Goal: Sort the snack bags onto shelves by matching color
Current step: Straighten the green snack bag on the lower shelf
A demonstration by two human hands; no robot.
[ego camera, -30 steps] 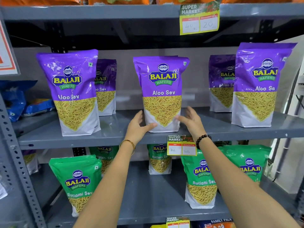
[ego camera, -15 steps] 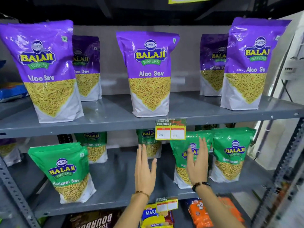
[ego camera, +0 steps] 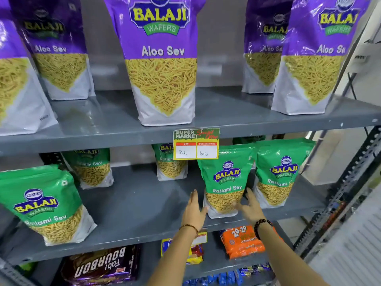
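The left hand [ego camera: 193, 211] is open, fingers straight and pointing up, its thumb just beside the lower left corner of a green bag [ego camera: 224, 182]. The right hand [ego camera: 250, 207] is open too, fingers spread, at the same bag's lower right edge; whether either hand touches the bag cannot be told. The bag stands upright near the front of the lower shelf [ego camera: 144, 203] and reads "BALAJI WAFERS Ratlami Sev". More green bags of the same brand stand on this shelf: one just to its right [ego camera: 282, 172], one at the far left [ego camera: 45, 205], and two at the back.

On the upper shelf [ego camera: 226, 112] stand purple bags, the middle one [ego camera: 162, 58] reading "BALAJI WAFERS Aloo Sev". A price tag [ego camera: 196, 144] clipped to that shelf's front edge reads "SUPER MARKET", with "80 Rs" and "40 Rs" handwritten in its boxes.

Below, an orange pack [ego camera: 241, 241] reads "20-20" and a dark pack [ego camera: 101, 265] reads "BOURBON", seen upside down.
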